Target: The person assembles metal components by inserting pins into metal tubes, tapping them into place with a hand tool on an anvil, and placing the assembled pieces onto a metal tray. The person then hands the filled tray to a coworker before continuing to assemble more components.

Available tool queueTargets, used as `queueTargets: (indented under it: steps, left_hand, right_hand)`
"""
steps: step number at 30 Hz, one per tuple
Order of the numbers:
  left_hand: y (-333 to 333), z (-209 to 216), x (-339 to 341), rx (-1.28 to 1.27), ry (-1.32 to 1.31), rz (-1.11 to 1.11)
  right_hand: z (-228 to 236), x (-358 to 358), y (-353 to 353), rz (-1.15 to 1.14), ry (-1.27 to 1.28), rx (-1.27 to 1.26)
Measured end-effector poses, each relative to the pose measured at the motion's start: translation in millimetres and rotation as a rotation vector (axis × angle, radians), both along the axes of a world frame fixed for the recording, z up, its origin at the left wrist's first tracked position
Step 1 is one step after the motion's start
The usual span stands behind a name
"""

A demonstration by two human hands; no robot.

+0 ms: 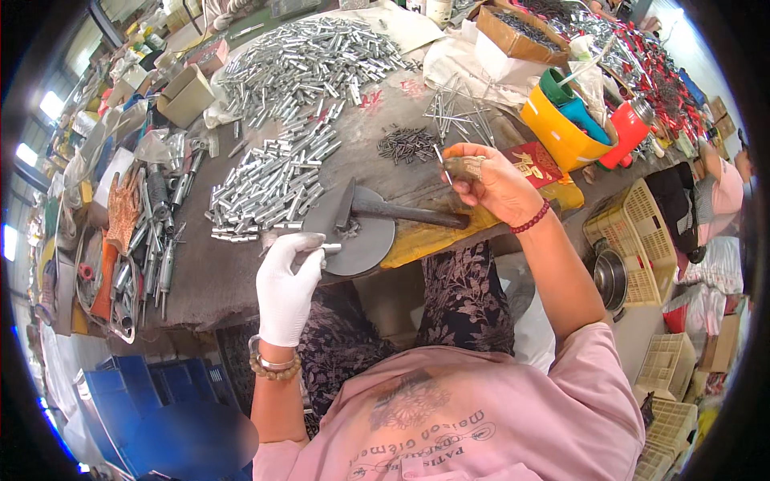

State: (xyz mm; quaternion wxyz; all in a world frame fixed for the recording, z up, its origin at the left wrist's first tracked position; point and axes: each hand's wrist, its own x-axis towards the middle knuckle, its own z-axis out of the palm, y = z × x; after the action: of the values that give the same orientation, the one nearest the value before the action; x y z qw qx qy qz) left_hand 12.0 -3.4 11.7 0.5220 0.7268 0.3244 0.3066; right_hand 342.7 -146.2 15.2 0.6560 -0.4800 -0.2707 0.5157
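Observation:
My left hand [289, 284], in a white glove, pinches a short silver metal tube [330, 248] over the near left edge of a round grey metal plate [369, 250]. A hammer [409, 212] lies across that plate, its dark handle pointing right, with a few small dark bits by its head. Raised to the right of it, my right hand [493, 180] has wraps on its fingers and holds a thin metal rod [441, 160] between thumb and fingers. Beyond lies a small heap of dark pins [407, 144]. Silver tubes [269, 184] are piled left of the plate.
A larger heap of silver parts [321, 64] covers the far table. Long thin rods [461, 116] lie near a yellow container [561, 132] and a red flask [630, 128]. Tools and an orange-stained glove [124, 208] crowd the left. Blue bins [136, 401] stand below, yellow crates [634, 240] at right.

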Motion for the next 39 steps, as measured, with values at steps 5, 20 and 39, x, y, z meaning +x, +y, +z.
queueTargets:
  steps: [5,20,39]
  left_hand:
    - [4,5,8,0.671,0.171,-0.056]
    - [-43,31,-9,-0.243,-0.123,-0.026]
    - [148,-16,-237,0.876,0.4,0.797]
  right_hand:
    - [5,-12,-2,0.059,0.109,-0.016]
    - [45,-152,12,0.164,-1.226,0.232]
    - [30,-139,-10,0.084,-1.177,0.094]
